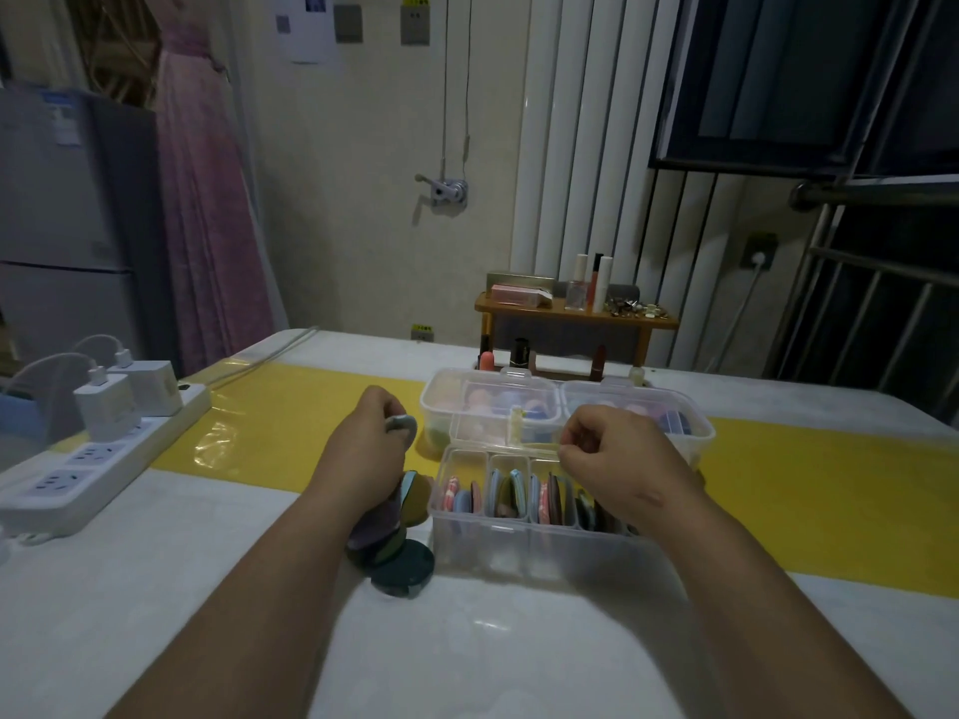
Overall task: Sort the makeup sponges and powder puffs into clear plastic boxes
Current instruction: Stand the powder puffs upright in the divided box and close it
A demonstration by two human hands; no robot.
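On the table (155, 589) we see a divided box (519, 531) of upright puffs, our right hand (617, 448) pinching its lid edge (519, 448), at nine o'clock our left hand (371, 433) curled around a grey puff (406, 425), loose puffs (394, 531) stacked below.

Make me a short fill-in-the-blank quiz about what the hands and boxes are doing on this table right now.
1. The left hand holds a round ____.
2. The right hand grips the near box's open ____.
3. Puffs in the near box stand on ____.
4. The power strip lies to the person's ____.

Missing words: puff; lid; edge; left
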